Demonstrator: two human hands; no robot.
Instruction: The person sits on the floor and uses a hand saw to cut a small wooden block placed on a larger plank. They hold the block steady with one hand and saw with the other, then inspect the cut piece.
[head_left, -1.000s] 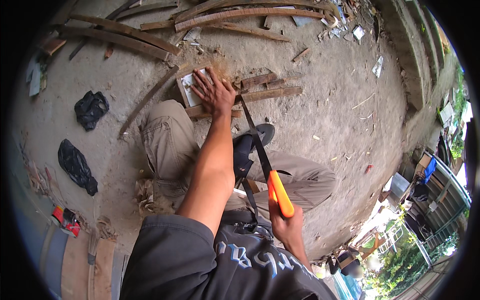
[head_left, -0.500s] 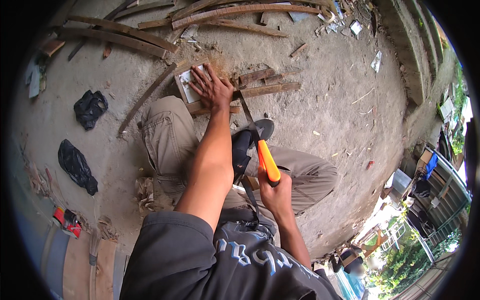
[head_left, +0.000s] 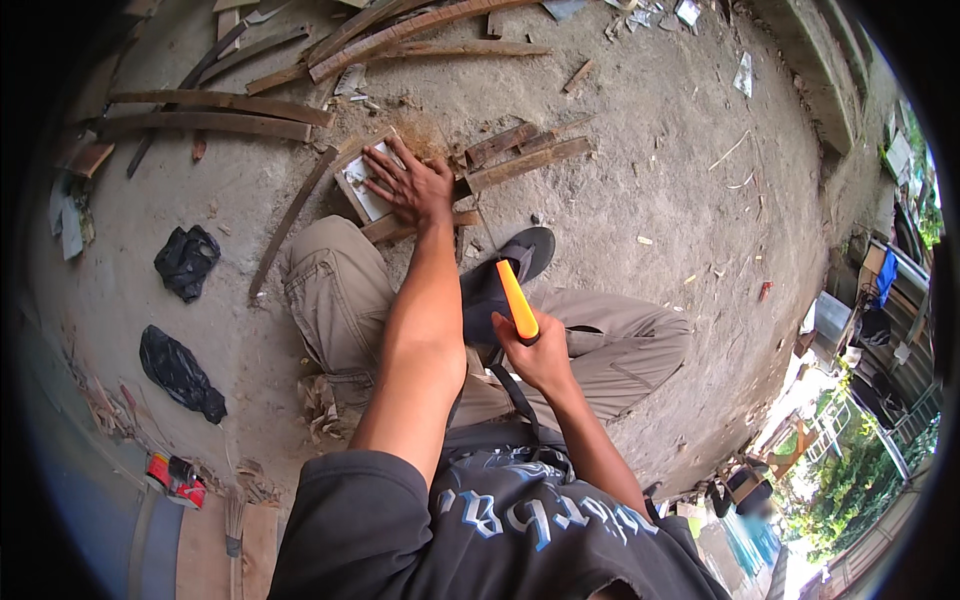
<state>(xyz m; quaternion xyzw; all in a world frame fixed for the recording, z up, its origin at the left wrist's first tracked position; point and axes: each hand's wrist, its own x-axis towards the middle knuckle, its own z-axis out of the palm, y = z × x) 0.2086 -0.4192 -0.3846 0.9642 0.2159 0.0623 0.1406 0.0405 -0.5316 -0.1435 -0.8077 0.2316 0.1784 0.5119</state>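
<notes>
My left hand (head_left: 415, 187) presses down with spread fingers on a wooden frame with a white panel (head_left: 362, 190) and wood beside it. A brown wooden strip (head_left: 535, 163) sticks out to the right from beneath that hand. My right hand (head_left: 537, 352) is wrapped round the orange handle of a handsaw (head_left: 516, 300), in front of my lap. Its thin blade runs away from me toward the strip, just right of my left hand. The blade is hard to make out, so whether it touches the wood cannot be told.
Short wood offcuts (head_left: 500, 145) lie beyond the strip. Long curved boards (head_left: 400, 38) are piled at the back. Two black plastic bags (head_left: 187, 262) rest on the dirt floor at left. My sandalled foot (head_left: 530, 250) is close to the saw. Concrete steps (head_left: 815, 75) rise at far right.
My right hand and the saw have drawn back toward me and slightly left. My left hand keeps its place on the wood. The whole view has shifted a little.
</notes>
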